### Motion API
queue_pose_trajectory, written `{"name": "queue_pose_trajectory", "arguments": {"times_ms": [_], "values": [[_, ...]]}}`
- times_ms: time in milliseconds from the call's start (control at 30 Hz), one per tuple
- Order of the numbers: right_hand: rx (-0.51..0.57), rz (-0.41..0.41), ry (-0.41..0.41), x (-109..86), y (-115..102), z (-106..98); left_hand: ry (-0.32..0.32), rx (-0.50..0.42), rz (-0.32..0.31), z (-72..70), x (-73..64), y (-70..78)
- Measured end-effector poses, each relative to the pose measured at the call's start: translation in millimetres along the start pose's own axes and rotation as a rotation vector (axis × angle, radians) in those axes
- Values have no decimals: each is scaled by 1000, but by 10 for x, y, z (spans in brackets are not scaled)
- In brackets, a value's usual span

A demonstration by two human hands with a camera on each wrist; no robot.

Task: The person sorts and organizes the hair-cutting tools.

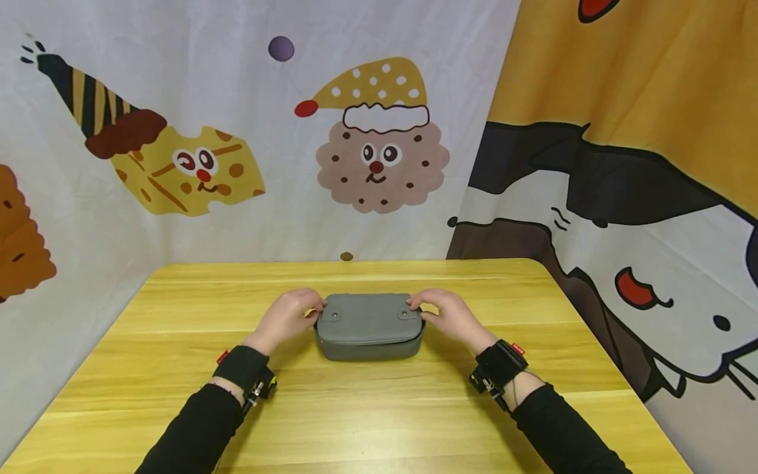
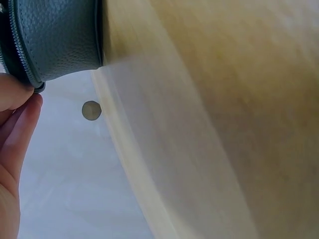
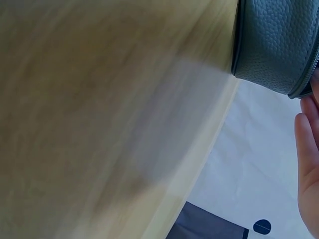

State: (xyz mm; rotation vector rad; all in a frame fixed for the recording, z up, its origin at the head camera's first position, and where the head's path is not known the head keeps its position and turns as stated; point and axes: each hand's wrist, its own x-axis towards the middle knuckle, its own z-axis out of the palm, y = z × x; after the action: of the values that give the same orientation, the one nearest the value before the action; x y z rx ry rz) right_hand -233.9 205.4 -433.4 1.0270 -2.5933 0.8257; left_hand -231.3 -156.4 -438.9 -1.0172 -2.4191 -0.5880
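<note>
A grey zip case [image 1: 370, 319] with a pebbled leather-like surface sits on the table, its lid unzipped along the front and lying slightly raised over the base. Two snap tabs show on top of the lid. At the case's left end, my left hand [image 1: 291, 318] pinches the edge between thumb and fingers; the left wrist view has these fingertips [image 2: 31, 107] at the end of the open zip. My right hand [image 1: 449, 315] pinches the lid's right edge, index finger on top and thumb below. Only part of that hand [image 3: 310, 164] enters the right wrist view, beside the zip edge.
The wooden table [image 1: 355, 421] runs beneath both arms, its far edge just behind the case. A printed cloth [image 1: 237, 39] with cartoon figures hangs behind and at both sides. Each wrist wears a black strap [image 1: 241, 370] with a small camera.
</note>
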Motion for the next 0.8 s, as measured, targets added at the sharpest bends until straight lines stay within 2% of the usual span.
{"name": "queue_pose_trajectory", "arguments": {"times_ms": [667,800], "values": [[-80,-65,-22,-4,-35,-4,-28,22,22,-11,-16,18],[-79,-82,-3,-4,-31,5,-56,12,-4,-41,-6,35]]}}
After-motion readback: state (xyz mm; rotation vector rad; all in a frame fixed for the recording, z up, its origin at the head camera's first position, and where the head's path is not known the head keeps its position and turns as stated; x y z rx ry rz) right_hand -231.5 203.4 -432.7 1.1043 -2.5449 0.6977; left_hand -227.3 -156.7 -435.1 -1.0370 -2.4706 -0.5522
